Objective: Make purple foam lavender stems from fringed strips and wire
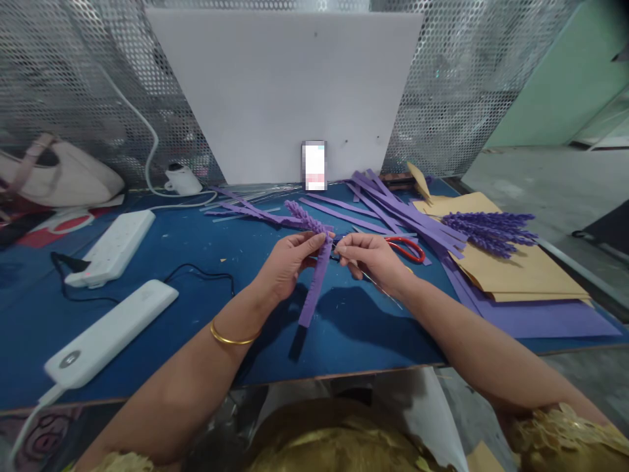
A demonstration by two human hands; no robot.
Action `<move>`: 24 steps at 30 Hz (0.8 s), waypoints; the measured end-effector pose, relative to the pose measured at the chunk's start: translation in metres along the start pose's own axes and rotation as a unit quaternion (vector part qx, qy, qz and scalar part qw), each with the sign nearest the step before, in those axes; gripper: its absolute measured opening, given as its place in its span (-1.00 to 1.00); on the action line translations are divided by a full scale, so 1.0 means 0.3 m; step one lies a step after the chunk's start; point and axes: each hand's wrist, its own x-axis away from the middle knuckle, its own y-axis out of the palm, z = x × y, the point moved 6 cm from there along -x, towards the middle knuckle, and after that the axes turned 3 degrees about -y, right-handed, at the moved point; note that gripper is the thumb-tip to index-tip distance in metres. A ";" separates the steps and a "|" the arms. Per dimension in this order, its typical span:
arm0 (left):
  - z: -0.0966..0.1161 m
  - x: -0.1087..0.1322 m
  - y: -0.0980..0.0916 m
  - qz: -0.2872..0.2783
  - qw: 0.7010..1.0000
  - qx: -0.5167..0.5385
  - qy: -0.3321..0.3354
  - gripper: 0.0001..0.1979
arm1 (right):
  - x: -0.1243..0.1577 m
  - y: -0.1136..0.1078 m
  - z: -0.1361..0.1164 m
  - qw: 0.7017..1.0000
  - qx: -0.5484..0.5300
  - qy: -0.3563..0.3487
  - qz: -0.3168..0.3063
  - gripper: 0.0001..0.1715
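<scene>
Between thumb and fingers my left hand [295, 259] pinches a purple paper flower spike [303, 216], its curled tip pointing up and left. From that pinch a fringed purple paper strip [316, 285] hangs down toward the table's front. My right hand [366, 257], fingers closed, grips a thin wire stem [381, 288] that slants down to the right below the palm. The two hands are close together, right fingertips just beside the flower spike's base. Behind the right hand lie scissors with red handles [410, 249], their blades mostly hidden.
Purple paper strips [393, 203] lie across the back of the blue table [196, 341]. At right, finished purple flower spikes [491, 229] rest on tan paper [531, 275] over purple sheets [550, 319]. A power strip [115, 246] and white power bank [113, 331] lie left; a phone [314, 165] stands behind.
</scene>
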 end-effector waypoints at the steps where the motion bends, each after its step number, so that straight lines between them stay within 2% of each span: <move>1: -0.002 0.000 0.001 -0.003 1.000 0.001 -0.007 -0.62 | -0.001 -0.002 0.002 1.000 -0.003 0.005 -0.001 -0.78; 7: -0.018 -0.002 -0.008 0.029 0.999 -0.012 -0.040 -0.65 | -0.012 -0.005 0.020 0.998 0.037 0.033 -0.026 -0.74; 9: -0.014 0.001 -0.014 0.052 0.998 -0.003 -0.041 -0.68 | -0.025 -0.033 0.008 0.995 0.098 0.017 -0.015 -0.69; 11: -0.008 0.004 -0.022 0.077 0.996 0.010 -0.045 -0.72 | -0.040 -0.087 -0.025 0.973 0.227 -0.024 0.031 -0.66; 12: -0.007 0.005 -0.027 0.088 0.995 0.015 -0.049 -0.73 | -0.046 -0.120 -0.045 0.944 0.320 -0.044 0.063 -0.66; 14: -0.009 0.004 -0.035 0.101 0.993 0.020 -0.061 -0.74 | -0.055 -0.180 -0.079 0.844 0.521 -0.048 0.121 -0.63; 15: -0.010 0.003 -0.038 0.105 0.992 0.023 -0.065 -0.74 | -0.059 -0.204 -0.082 0.796 0.591 -0.024 0.131 -0.57; 16: -0.012 0.001 -0.041 0.108 0.991 0.026 -0.069 -0.74 | -0.064 -0.224 -0.076 0.762 0.635 0.011 0.129 -0.50; 17: -0.015 0.000 -0.043 0.110 0.991 0.028 -0.073 -0.75 | -0.067 -0.237 -0.063 0.745 0.654 0.047 0.118 -0.43; 18: -0.017 -0.001 -0.044 0.112 0.990 0.030 -0.076 -0.76 | -0.069 -0.243 -0.045 0.746 0.653 0.081 0.100 -0.36; 20: -0.020 -0.001 -0.045 0.117 0.989 0.038 -0.081 -0.77 | -0.070 -0.231 -0.007 0.773 0.619 0.125 0.063 -0.28; 22: -0.021 0.000 -0.042 0.120 0.988 0.047 -0.082 -0.77 | -0.070 -0.209 0.016 0.793 0.593 0.132 0.052 -0.29; 24: -0.021 0.002 -0.038 0.124 0.987 0.058 -0.085 -0.79 | -0.070 -0.197 0.029 0.801 0.581 0.130 0.068 -0.35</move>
